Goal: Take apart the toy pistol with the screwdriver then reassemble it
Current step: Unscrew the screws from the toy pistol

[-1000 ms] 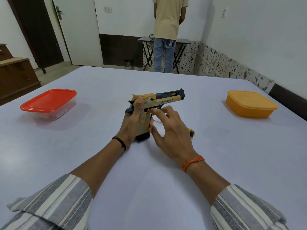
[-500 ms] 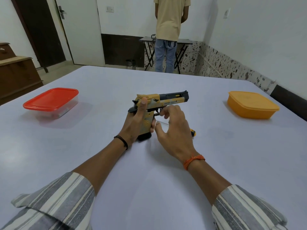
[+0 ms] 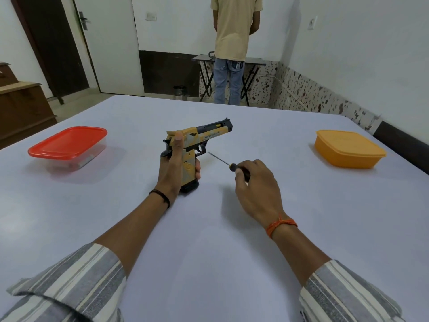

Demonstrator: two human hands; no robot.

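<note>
Since earlier frame: right hand (image 3: 256, 184) off the pistol, now gripping screwdriver (image 3: 228, 164) by its handle, tip aimed toward trigger guard, not touching. Left hand (image 3: 176, 166) wrapped round grip of toy pistol (image 3: 199, 140), upright at surface (image 3: 209, 228) centre, muzzle pointing far-right. Red-lidded container (image 3: 69, 145) left, orange container (image 3: 348, 148) right.

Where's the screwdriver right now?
In the head view, the screwdriver is right of centre, held in the right hand, its tip pointing toward the toy pistol just left of it.
</note>
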